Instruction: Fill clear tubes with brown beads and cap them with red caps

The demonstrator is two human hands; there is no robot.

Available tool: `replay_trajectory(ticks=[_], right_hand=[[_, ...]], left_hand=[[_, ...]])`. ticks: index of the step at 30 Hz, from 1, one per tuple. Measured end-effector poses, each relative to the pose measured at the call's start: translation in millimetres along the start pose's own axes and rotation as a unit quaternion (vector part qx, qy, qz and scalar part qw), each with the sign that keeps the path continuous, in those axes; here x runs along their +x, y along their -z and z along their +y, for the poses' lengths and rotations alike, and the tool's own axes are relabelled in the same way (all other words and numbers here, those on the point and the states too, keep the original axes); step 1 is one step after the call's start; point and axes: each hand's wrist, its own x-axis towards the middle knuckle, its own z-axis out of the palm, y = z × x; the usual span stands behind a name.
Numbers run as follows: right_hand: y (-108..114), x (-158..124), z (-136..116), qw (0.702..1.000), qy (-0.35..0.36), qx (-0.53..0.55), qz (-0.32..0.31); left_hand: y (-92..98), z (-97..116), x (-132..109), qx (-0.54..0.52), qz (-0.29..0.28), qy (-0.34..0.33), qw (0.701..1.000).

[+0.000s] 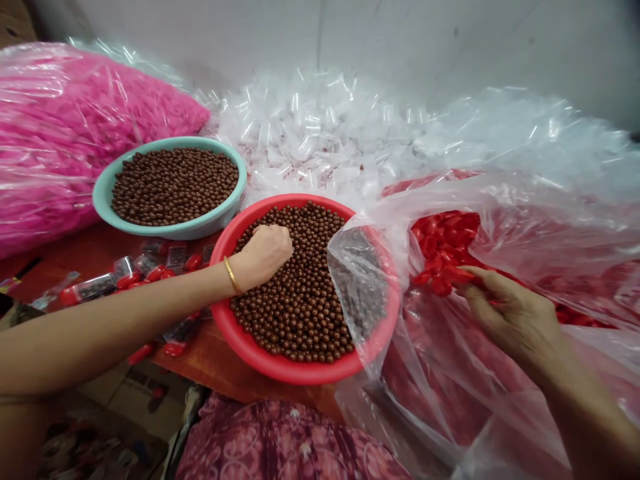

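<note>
My left hand (265, 252), with a gold bangle at the wrist, is closed in a fist over the red basin (280, 373). Small round brown balls (300, 320) fill that basin, and whatever the fist holds is hidden. At the mouth of a clear plastic bag (430, 347), my right hand (510, 313) pinches a red plastic cap (457, 274) between thumb and fingers. More red plastic caps (443, 233) lie in the bag just beyond it. A flap of the bag hangs over the basin's right side.
A light blue basin (170, 230) of similar brown balls stands at the left. Several filled clear tubes with red ends (100, 287) lie before it. Behind are a bag of pink pieces (65, 127) and a heap of clear plastic tubes (315, 127) against the wall.
</note>
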Motion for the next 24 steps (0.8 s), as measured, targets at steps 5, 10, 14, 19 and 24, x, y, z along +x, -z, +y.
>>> replay_trajectory(ticks=[5, 10, 14, 19, 24], right_hand=[[3, 1, -7, 1.000, 0.009, 0.019, 0.009], [8, 4, -25, 0.998, -0.020, 0.062, 0.009], [20, 7, -46, 0.982, -0.098, 0.159, -0.036], [25, 12, -75, 0.923, -0.163, 0.335, -0.093], [15, 29, -113, 0.904, -0.124, 0.394, -0.110]], left_hand=[[-7.6, 16, -7, 0.111, -0.004, -0.094, 0.989], [-13.6, 30, 3, -0.043, 0.001, -0.215, 0.976], [-18.7, 13, 4, -0.247, 0.003, -0.169, 0.954], [-24.3, -7, -8, -0.569, 0.028, -0.101, 0.815], [-27.9, 1, -16, -0.739, 0.021, -0.105, 0.665]])
